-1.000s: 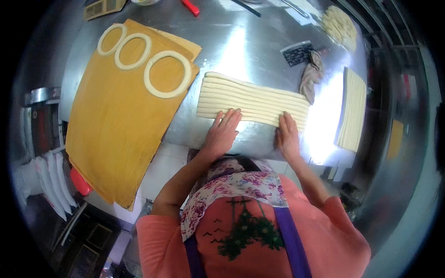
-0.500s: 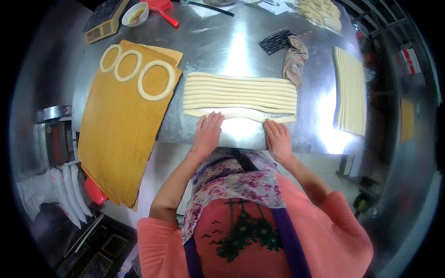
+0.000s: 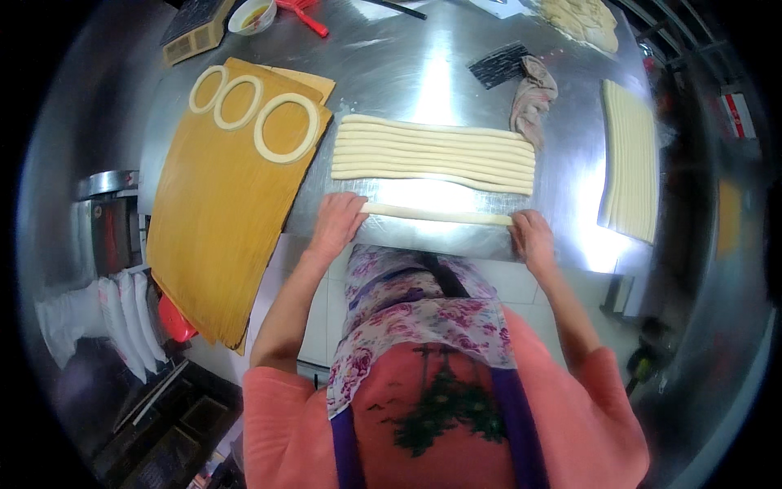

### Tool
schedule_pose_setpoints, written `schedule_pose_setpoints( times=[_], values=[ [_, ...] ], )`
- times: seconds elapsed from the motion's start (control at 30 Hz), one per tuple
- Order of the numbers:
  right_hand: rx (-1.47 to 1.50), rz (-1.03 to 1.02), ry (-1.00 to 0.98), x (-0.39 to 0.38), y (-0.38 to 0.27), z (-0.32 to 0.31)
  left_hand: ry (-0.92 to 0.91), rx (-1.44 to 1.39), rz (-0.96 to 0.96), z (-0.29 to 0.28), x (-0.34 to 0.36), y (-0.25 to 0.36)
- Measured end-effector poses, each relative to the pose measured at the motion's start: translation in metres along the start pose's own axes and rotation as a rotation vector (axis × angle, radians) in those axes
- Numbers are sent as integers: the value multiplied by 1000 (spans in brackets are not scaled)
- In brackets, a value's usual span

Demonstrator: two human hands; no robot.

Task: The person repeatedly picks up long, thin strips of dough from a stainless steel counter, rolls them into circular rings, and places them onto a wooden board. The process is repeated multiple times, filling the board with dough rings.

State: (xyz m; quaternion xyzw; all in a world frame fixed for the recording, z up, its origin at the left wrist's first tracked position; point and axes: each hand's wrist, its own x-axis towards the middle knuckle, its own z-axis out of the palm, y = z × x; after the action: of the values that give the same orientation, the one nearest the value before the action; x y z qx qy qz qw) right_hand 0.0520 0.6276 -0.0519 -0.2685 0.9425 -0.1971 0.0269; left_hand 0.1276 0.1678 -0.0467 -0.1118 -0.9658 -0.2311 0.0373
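A single pale dough strip (image 3: 436, 215) stretches between my two hands, close to the near edge of the steel table. My left hand (image 3: 338, 218) is closed round its left end, and my right hand (image 3: 533, 237) grips the right end. Just beyond lies a block of several dough strips (image 3: 432, 152), side by side and separate from the held one. To the left, three dough rings (image 3: 287, 128) rest on a yellow-brown wooden board (image 3: 220, 196).
Another row of dough strips (image 3: 627, 159) lies at the table's right side. A crumpled cloth (image 3: 535, 94) and a dark scraper-like piece (image 3: 497, 65) sit behind the block. Farther back are a bowl (image 3: 251, 16), a red-handled brush (image 3: 314, 23) and a dough mass (image 3: 580, 23).
The nearest strip has come away from the block toward me. Both hands have moved outward from along the strip to its ends and closed on them.
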Motion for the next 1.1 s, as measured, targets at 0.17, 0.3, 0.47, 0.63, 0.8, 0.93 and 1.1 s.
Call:
schedule_pose_setpoints(
  times=[0.17, 0.3, 0.47, 0.63, 0.8, 0.93, 1.1],
  values=[
    [119, -103, -21, 42, -61, 2, 62, -195, -122, -7, -25, -22],
    [233, -264, -179, 98, -154, 65, 19, -312, -185, -13, -29, -33],
    [112, -492, -135, 154, -239, 132, -3, -313, -239, -12, -21, -37],
    [52, -497, -144, 144, -222, 119, 118, -277, -269, 3, -38, -48],
    [133, -234, -30, 95, -133, 93, 130, -277, -273, 3, -30, -42],
    [35, -131, 64, 51, -68, 49, 79, -252, -339, 1, -33, -43],
    [-2, 72, 78, -3, 1, 0, 45, -258, -353, 0, -27, -40]
  ],
)
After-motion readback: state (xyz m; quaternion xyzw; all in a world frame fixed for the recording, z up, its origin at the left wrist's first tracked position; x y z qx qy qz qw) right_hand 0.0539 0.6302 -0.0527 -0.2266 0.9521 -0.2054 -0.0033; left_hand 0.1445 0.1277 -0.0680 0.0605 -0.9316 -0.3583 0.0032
